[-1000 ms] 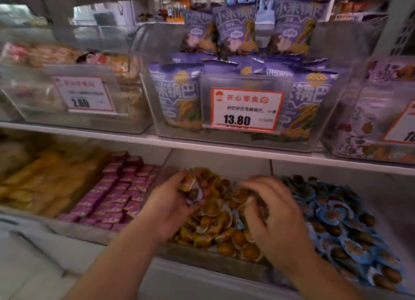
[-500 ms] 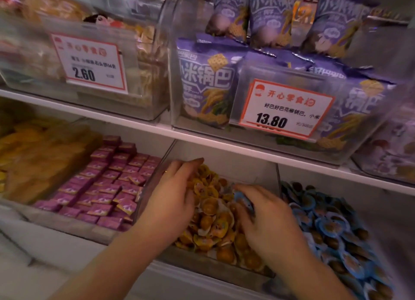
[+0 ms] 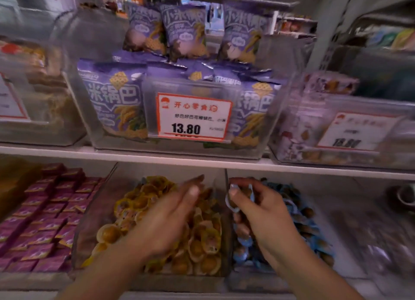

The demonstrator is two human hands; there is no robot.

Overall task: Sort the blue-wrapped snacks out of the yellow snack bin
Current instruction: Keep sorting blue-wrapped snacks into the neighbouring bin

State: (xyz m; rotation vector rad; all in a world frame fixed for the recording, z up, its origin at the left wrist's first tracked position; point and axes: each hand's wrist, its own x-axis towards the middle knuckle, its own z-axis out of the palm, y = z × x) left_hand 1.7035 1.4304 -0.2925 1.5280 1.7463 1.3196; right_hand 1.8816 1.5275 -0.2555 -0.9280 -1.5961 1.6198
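Note:
On the lower shelf a clear bin holds a heap of yellow-wrapped snacks. My left hand lies over this heap with its fingers stretched out and holds nothing. My right hand hovers over the neighbouring bin of blue-wrapped snacks, just right of the clear divider wall. Its fingertips pinch a blue-wrapped snack above that bin's left edge. Both hands are blurred by motion.
A bin of pink-purple square packets stands left of the yellow bin. The white shelf board runs just above the hands and carries a bin of purple snack bags with a 13.80 price tag.
My right hand has lifted a blue-wrapped snack out of the yellow heap and carried it right over the blue bin. My left hand has slid towards the middle of the yellow heap. The camera has turned left.

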